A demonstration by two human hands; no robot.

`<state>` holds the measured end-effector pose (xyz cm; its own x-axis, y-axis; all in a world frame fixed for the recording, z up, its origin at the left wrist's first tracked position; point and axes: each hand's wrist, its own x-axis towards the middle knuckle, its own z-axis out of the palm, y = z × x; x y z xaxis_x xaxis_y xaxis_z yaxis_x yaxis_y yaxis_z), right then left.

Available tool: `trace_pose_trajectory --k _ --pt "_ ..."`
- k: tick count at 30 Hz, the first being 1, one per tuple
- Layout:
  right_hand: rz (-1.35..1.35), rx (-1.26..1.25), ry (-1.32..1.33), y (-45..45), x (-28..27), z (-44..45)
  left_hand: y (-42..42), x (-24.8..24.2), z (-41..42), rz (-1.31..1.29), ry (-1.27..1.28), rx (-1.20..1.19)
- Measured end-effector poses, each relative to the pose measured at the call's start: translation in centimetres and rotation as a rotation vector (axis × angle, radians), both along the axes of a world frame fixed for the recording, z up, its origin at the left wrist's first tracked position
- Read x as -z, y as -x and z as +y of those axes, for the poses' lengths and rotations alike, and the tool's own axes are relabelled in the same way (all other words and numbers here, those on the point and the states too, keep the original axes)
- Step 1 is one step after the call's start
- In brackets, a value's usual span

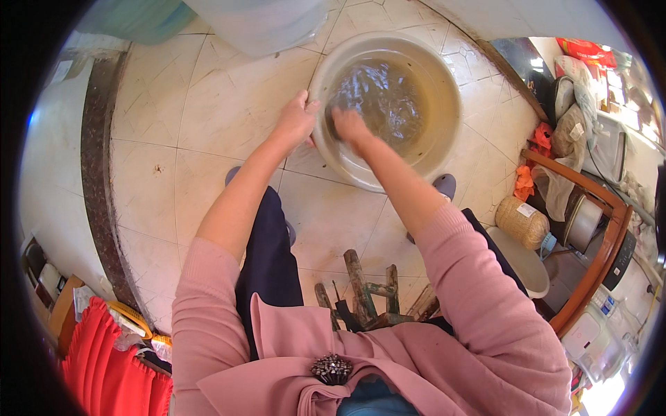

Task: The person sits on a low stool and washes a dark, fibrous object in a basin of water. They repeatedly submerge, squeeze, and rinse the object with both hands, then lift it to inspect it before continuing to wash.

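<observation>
A wide pale plastic basin [442, 140] stands on the tiled floor, holding cloudy water [380, 99] with bright reflections and a few dark specks. My left hand [297, 120] grips its left rim from outside. Inside the basin, my right hand [351, 127] is against the left inner wall with its fingers curled. Motion blurs that hand. A dark patch shows beside its fingertips, and I cannot tell whether it is a held thing or shadow.
Beyond the basin stands a translucent plastic container [265, 26]. A wooden stool [364, 296] is below me. To the right are a brown wooden frame [598, 291], a grain-filled plastic bottle [523, 222], an oval basin [530, 265] and orange plastic bags [524, 183]. Red fabric [114, 364] hangs at lower left.
</observation>
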<state>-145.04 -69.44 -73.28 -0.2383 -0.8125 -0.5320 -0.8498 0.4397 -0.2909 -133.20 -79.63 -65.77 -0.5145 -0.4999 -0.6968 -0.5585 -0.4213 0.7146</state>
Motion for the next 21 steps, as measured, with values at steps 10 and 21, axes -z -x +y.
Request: trace_pose_trajectory --k 10,21 --pt "0.127 0.686 -0.091 13.7 -2.1 -1.3 -0.3 -1.4 -0.6 0.027 -0.02 0.076" --pt "0.536 -0.637 -0.204 12.3 -9.0 14.2 -0.3 -0.8 -0.6 0.06 -0.08 0.062"
